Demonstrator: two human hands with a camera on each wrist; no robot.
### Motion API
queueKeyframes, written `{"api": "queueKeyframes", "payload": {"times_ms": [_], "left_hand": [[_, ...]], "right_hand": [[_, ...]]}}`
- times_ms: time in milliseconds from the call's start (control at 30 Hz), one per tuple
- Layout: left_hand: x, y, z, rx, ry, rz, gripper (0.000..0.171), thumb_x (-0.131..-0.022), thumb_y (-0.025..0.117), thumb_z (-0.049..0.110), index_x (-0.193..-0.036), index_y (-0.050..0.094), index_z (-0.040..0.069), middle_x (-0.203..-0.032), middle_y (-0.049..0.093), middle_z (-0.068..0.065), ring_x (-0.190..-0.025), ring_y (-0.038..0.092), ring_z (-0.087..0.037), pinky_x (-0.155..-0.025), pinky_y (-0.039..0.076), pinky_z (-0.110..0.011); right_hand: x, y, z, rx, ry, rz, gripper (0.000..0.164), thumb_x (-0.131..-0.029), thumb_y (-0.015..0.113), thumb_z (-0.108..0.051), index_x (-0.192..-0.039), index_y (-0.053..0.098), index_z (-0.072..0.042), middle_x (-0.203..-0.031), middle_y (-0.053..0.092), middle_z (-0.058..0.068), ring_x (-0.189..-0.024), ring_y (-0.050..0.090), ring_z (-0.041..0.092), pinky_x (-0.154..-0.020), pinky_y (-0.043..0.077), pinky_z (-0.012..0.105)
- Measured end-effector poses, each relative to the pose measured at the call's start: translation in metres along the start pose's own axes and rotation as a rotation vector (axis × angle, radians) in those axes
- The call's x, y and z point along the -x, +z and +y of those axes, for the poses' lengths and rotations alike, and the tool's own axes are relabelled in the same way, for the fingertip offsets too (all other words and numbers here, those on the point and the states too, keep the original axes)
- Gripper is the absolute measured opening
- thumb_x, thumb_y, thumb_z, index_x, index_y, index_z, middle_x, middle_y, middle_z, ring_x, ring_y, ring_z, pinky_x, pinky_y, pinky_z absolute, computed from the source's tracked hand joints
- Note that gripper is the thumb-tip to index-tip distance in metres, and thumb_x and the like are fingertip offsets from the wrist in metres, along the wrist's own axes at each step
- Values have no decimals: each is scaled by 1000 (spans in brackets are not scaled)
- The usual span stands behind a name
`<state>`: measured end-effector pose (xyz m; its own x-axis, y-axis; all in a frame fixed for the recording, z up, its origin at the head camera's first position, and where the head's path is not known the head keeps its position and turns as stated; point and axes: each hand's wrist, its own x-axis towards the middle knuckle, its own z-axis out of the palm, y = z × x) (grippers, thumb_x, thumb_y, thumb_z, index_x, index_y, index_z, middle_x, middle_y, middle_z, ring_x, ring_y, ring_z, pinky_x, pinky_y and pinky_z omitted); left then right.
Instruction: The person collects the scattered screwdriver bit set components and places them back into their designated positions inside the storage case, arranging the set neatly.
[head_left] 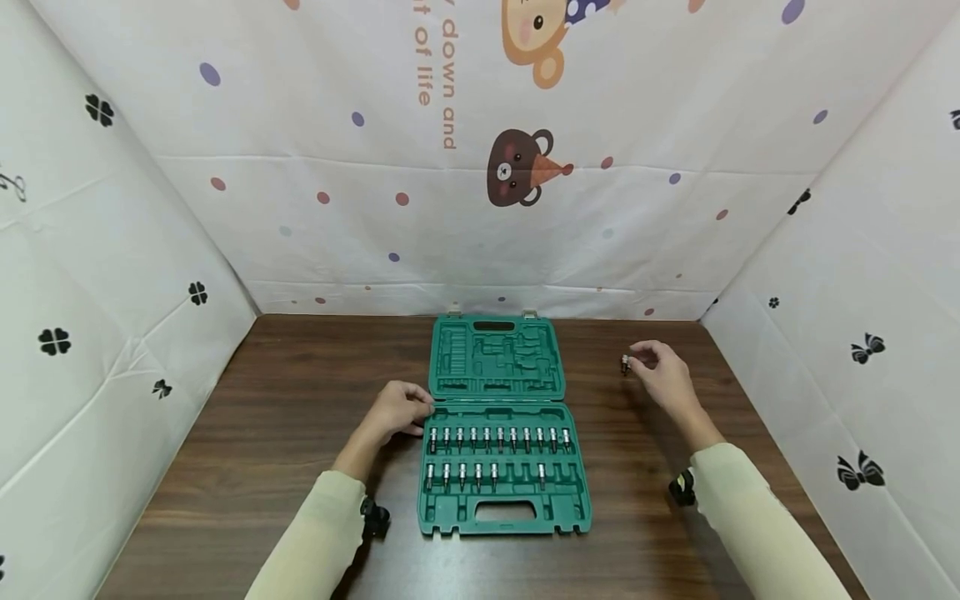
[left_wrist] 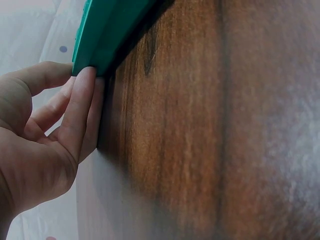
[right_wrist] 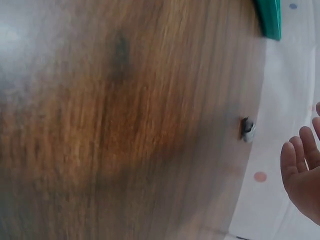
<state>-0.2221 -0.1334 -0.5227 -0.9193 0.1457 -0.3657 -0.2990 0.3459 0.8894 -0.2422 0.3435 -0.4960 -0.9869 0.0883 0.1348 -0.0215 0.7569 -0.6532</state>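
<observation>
A green socket case lies unfolded on the brown table. Two rows of silver-topped bit sockets sit in its near half. At the left edge, by the hinge, my left hand holds the case between thumb and finger; the left wrist view shows the fingertips against the green corner. To the right of the case, a bit socket stands upright with its silver end up. My right hand is just beside it, fingers loosely extended; in the right wrist view a gap separates them.
The case's lid lies back toward the patterned cloth wall, its moulded recesses facing up. Several slots in the near row hold no socket. Cloth side walls border the wooden table.
</observation>
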Motion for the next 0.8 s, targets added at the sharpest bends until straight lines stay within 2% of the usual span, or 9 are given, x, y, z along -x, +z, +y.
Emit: {"api": "queueKeyframes", "payload": {"times_ms": [100,233,333,533,800], "left_hand": [[0,0,1,-1,0,1,9,-98,69,4,-105,74,0,-112,69,-17,-87,69,-23,-64,65,-36],[1,0,1,7,3,-3,9,-97,69,3,-105,74,-1,-111,70,-17,-86,69,-23,-64,65,-36],[1,-1,1,13,2,-6,9,-97,69,2,-105,74,-1,-110,70,-17,-85,69,-23,-63,65,-36],[3,-1,2,19,2,-10,10,-97,69,1,-104,73,-2,-110,69,-17,-84,69,-22,-63,65,-36],[3,0,3,17,2,-5,9,-97,69,2,-104,74,-1,-111,69,-18,-86,69,-23,-64,65,-36]], "right_hand": [[-4,0,6,8,2,19,29,-104,63,-18,-127,63,0,-123,63,23,-113,62,39,-94,52,52],[-9,0,13,10,26,23,33,-104,63,-20,-129,63,1,-120,66,25,-111,62,40,-91,51,50],[-12,1,18,12,66,7,37,-104,62,-23,-133,61,1,-122,67,26,-113,61,40,-90,50,49],[-19,7,25,0,141,-30,40,-106,58,-23,-137,57,3,-133,63,28,-119,59,43,-95,51,55],[-25,15,31,9,182,-82,40,-106,56,-22,-137,57,3,-135,61,27,-122,57,44,-103,47,59]]}}
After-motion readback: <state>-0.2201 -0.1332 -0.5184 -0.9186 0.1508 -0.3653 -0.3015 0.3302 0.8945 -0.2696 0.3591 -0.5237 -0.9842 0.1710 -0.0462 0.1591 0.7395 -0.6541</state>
